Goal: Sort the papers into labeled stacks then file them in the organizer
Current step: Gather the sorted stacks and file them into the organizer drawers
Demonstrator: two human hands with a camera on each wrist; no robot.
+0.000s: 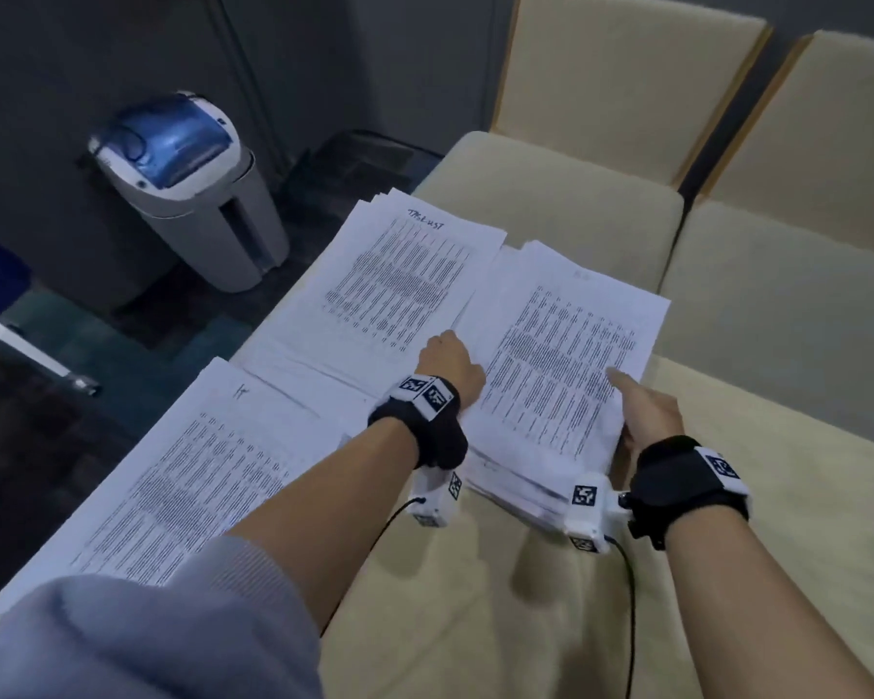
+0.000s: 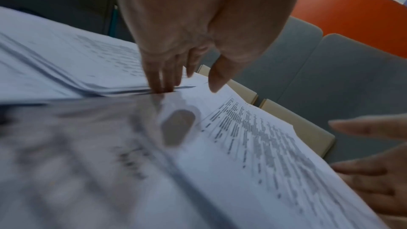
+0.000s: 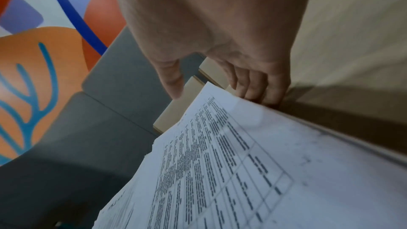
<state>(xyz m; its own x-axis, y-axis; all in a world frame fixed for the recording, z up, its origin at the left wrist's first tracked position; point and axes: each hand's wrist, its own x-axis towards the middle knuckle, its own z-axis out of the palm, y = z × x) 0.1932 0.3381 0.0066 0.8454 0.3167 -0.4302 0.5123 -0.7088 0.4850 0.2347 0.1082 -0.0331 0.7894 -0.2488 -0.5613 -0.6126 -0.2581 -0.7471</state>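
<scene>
Three stacks of printed sheets lie on a cream table (image 1: 475,607). The near-left stack (image 1: 172,496) and the far middle stack (image 1: 399,274), which has handwriting at its top, lie untouched. My left hand (image 1: 450,345) grips the left edge of the right stack (image 1: 566,355). In the left wrist view its fingers (image 2: 163,83) are tucked under the sheets and the thumb (image 2: 215,79) sits above them. My right hand (image 1: 626,401) holds the same stack's right edge, thumb on top. The right wrist view shows its fingers (image 3: 259,90) curled at the paper's (image 3: 242,171) edge.
A grey bin with a blue lid (image 1: 188,184) stands on the floor to the left. A dark tray-like object (image 1: 364,158) sits beyond the table's far end. Cream chairs (image 1: 626,78) line the far right. The table's left edge drops to dark floor.
</scene>
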